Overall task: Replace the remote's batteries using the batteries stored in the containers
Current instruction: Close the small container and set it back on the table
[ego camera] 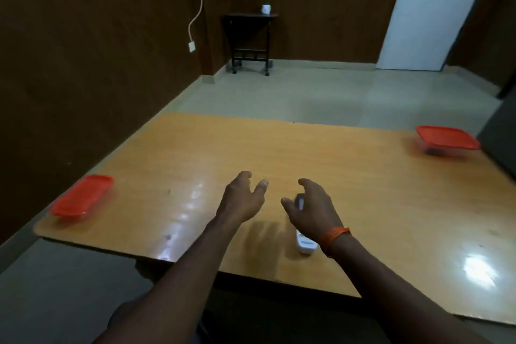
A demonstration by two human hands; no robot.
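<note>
Two hands reach over the tabletop [195, 159] in the head view. The left hand [242, 200] hovers with its grip wide, fingers and thumb spread, holding nothing. The right hand [311, 211], with an orange wristband [336, 232] at the wrist, arches over the far end of the white remote [305, 246]; its grip is spread too, not closed, and contact is unclear. The remote lies near the near edge. The red-lidded left container [82, 196] sits at the near left corner and the right container [446, 137] at the far right corner.
</note>
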